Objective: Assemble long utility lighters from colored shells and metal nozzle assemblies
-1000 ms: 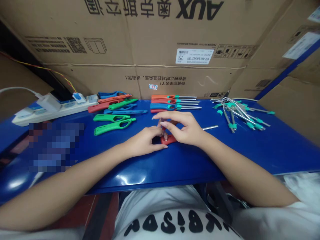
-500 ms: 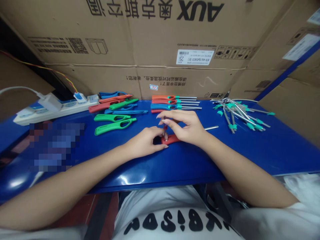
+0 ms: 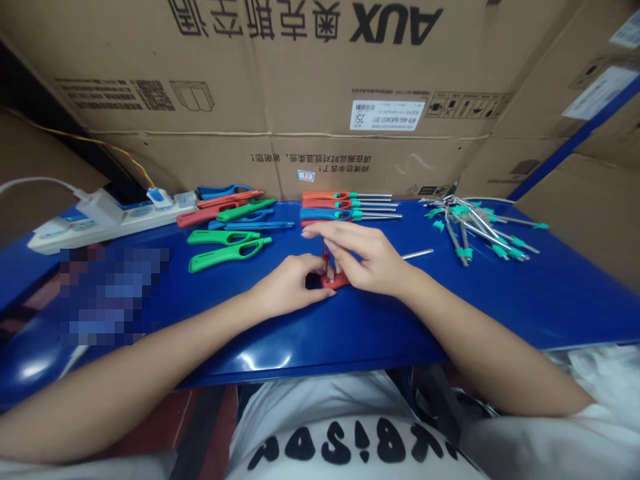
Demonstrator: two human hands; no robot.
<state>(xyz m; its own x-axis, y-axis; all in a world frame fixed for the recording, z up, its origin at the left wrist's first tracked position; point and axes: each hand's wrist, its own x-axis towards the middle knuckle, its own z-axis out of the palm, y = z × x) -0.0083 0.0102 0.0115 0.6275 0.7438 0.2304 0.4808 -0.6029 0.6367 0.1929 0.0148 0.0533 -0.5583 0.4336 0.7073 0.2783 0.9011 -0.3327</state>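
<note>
"Where does the slim red plastic handle (image 3: 336,281) lie?"

"Flat on the glossy blue table (image 3: 280,337), its near end between the thumb and fingers of the left hand (image 3: 287,287). That hand grips it; the thumb is against the edge facing the person."

"And its long axis?"

"It runs rightward and slightly away from the body, passing under the right hand (image 3: 373,261). A thin silver metal rod (image 3: 419,254) shows beyond that hand, roughly on the same line (the join, if there is one, is covered)."

"What about the thin reddish upright tool (image 3: 326,259)?"

"It stands nearly vertical over the handle's left end, so it crosses that axis almost squarely. Its foot is right beside the left fingertips."

"Which hand has its top?"

"The right is nearer: thumb beside it, forefinger stretched across above. Whether those fingers pinch it or only rest on it, I cannot tell."

"So the left is at the handle's end, the right above?"

"Yes, with the tool between them."
</note>
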